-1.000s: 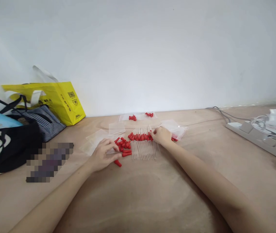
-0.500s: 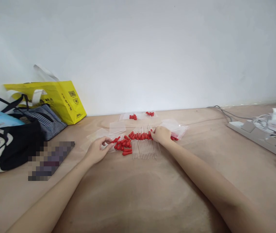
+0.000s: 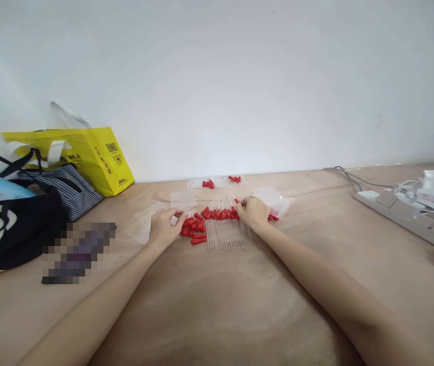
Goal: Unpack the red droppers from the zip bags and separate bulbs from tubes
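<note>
My right hand (image 3: 254, 211) pinches a dropper with a red rubber bulb (image 3: 236, 201); its thin clear tube points up and to the left. Under and beside that hand lies a row of red-bulbed droppers (image 3: 222, 214), with clear tubes (image 3: 225, 235) on the near side and more tubes beyond. At the left, my left hand (image 3: 165, 226) curls its thumb and fingers together at the edge of a pile of loose red bulbs (image 3: 193, 227). What sits between those fingertips is hidden. Clear plastic bags (image 3: 144, 221) lie behind the left hand.
Against the wall lies a clear bag (image 3: 222, 182) with red bulbs. Another clear bag (image 3: 273, 197) is beyond my right hand. A yellow bag (image 3: 102, 157), striped pouch (image 3: 77, 190) and black bag (image 3: 18, 234) stand left, near a blurred-out object (image 3: 79, 254). A power strip (image 3: 392, 211) lies right.
My left hand has moved right, to the pile of bulbs, and covers the bulb that showed at its fingertips. My right hand stays at the row's right end, where a dropper now shows tilted in its pinch.
</note>
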`<state>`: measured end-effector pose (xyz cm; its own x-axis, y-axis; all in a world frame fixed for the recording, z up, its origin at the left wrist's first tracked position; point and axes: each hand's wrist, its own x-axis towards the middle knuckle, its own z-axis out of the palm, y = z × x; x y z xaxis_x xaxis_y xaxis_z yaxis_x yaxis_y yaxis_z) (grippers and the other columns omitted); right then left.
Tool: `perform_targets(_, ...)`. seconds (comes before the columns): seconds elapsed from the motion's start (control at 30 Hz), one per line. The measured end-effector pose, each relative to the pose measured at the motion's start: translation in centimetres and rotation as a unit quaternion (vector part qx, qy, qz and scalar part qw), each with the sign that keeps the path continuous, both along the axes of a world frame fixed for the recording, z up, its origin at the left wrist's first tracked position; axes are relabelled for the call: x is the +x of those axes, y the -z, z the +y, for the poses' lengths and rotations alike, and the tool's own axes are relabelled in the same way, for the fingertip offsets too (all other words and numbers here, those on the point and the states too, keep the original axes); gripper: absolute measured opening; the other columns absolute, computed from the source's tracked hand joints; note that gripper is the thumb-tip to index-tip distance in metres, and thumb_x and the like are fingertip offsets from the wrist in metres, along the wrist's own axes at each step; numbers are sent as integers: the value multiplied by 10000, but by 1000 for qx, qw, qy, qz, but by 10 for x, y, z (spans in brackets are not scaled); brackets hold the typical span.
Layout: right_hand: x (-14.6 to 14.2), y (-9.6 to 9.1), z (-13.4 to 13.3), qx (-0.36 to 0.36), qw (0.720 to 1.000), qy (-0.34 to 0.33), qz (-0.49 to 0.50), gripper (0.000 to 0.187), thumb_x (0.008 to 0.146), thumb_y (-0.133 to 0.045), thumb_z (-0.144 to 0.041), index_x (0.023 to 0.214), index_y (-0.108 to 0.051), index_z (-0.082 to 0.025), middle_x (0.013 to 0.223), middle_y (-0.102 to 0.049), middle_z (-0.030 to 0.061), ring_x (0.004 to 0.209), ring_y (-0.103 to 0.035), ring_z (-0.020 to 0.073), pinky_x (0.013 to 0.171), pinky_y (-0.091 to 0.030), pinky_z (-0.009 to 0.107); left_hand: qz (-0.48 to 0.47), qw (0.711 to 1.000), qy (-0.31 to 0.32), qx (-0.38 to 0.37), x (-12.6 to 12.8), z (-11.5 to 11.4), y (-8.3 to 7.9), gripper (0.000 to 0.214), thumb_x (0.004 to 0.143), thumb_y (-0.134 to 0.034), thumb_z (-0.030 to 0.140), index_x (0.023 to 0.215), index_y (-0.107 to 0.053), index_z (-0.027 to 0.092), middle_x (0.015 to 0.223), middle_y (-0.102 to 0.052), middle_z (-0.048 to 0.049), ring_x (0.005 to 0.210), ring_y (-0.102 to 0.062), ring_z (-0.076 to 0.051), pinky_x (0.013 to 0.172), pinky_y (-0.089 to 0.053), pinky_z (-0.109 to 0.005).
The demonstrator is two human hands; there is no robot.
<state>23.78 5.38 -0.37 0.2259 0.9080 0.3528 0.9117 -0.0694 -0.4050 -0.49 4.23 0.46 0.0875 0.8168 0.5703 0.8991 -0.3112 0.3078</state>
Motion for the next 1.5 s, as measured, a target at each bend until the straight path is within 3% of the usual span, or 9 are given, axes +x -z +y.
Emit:
perform_targets(0.07, -1, 2, -11, 25, 999, -13, 43, 253, 767, -446, -355, 742, -660, -222, 806, -657, 14, 781, -592, 166, 574, -352, 229, 8, 999, 35, 22, 16, -11, -2, 257, 761, -475, 373, 718, -667, 208, 747, -662, -30, 730, -554, -184, 702, -393, -302)
perform_targets(0.2, -6, 8, -45, 83, 989, -81, 92, 230, 768, -462, -348, 698, -646, -228, 736, -637, -18, 710, -571, 116, 571, -341, 210, 17, 989, 143, -46, 60, -28, -3, 301, 805, -437, 382, 713, -674, 221, 699, -658, -14, 709, -560, -173, 699, -389, -307)
perform_targets(0.37, -11, 17, -75, 144, 969, -186, 75, 222, 805, -462, -314, 708, -645, -236, 675, -608, -17, 686, -548, 105, 619, -364, 208, -54, 979, 124, -152, 95, -32, 5, 372, 845, -341, 412, 781, -644, 206, 674, -658, 4, 630, -566, -161, 643, -380, -299)
perform_targets(0.67, 32, 28, -67, 333, 907, -250, -68, 278, 804, -495, -312, 1011, -572, -141, 946, -607, 98, 896, -519, 202, 785, -383, 336, 157, 981, 105, -43, 62, -42, -5, 243, 808, -450, 355, 675, -552, 180, 649, -613, -24, 667, -540, -193, 720, -273, -368)
perform_targets(0.9, 29, 26, -65, 312, 886, -301, -164, 371, 830, -475, -318, 1187, -492, -220, 1180, -540, 73, 1125, -431, 200, 960, -266, 387, 148, 976, 156, 39, 51, -45, 7, 250, 768, -546, 426, 670, -582, 199, 694, -633, 8, 711, -539, -169, 731, -242, -350)
perform_targets(1.03, 20, 29, -64, 290, 874, -346, -179, 265, 829, -487, -276, 1079, -572, -301, 1070, -616, 14, 1111, -452, 184, 1009, -163, 446, 141, 970, 174, 92, 59, -49, 15, 260, 776, -538, 431, 664, -598, 205, 676, -629, 5, 705, -524, -160, 737, -257, -351)
perform_targets(1.23, 18, 32, -63, 291, 871, -367, -148, 199, 846, -464, -256, 935, -636, -300, 677, -665, -38, 879, -564, 130, 1018, -129, 456, 129, 962, 207, 120, 65, -50, 22, 200, 776, -553, 396, 706, -625, 223, 710, -651, 11, 717, -549, -157, 782, -276, -378)
perform_targets(1.37, 18, 32, -61, 283, 880, -354, -144, 200, 849, -454, -250, 907, -643, -277, 651, -658, -32, 833, -567, 119, 1020, -126, 437, 133, 955, 236, 124, 63, -47, 22, 168, 827, -499, 316, 922, -626, 264, 928, -670, -3, 906, -565, -185, 906, -257, -431)
perform_targets(1.5, 18, 29, -63, 289, 878, -353, -148, 209, 854, -437, -269, 845, -645, -262, 635, -648, -34, 839, -561, 124, 1017, -93, 441, 145, 945, 257, 139, 62, -48, 20, 174, 837, -472, 246, 902, -633, 257, 970, -670, 5, 993, -552, -207, 993, -185, -504)
